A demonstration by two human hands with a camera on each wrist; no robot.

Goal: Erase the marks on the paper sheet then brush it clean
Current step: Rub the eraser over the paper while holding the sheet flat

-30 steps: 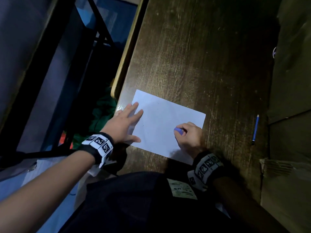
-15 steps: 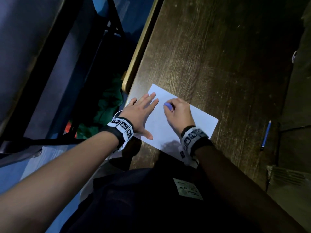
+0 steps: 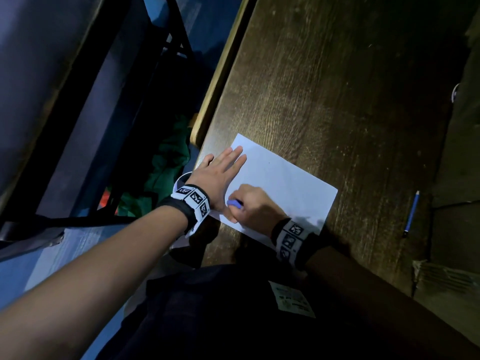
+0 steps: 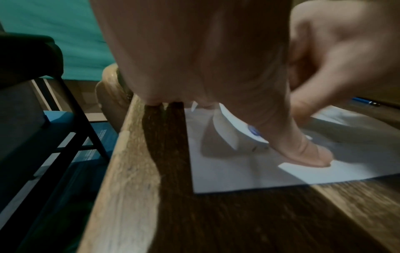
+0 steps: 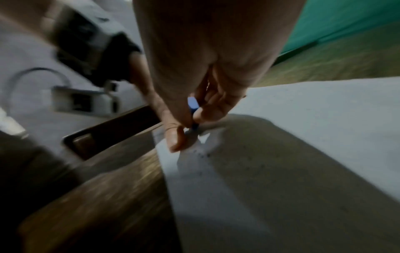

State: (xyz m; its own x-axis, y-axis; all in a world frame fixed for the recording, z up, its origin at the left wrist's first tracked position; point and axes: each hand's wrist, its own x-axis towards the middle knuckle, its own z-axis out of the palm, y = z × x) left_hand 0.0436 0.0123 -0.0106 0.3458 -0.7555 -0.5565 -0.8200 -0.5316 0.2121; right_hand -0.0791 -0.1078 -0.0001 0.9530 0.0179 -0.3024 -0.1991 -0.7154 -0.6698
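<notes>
Head view: your left hand lies flat, pinning the paper sheet at the bench's near-left edge; your right hand pinches the eraser, mid-rub. Crumbs remain, brushing not yet begun.

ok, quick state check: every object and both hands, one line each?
paper sheet: flat on the table, near its left edge, small dark crumbs on it by the eraser.
blue eraser: pinched in the right hand, tip down on the sheet.
left hand: fingers straight, pressing the sheet flat.
right hand: curled around the eraser.
blue pencil: lying on the table right of the sheet, untouched.
wooden table: bears the sheet and pencil.
</notes>
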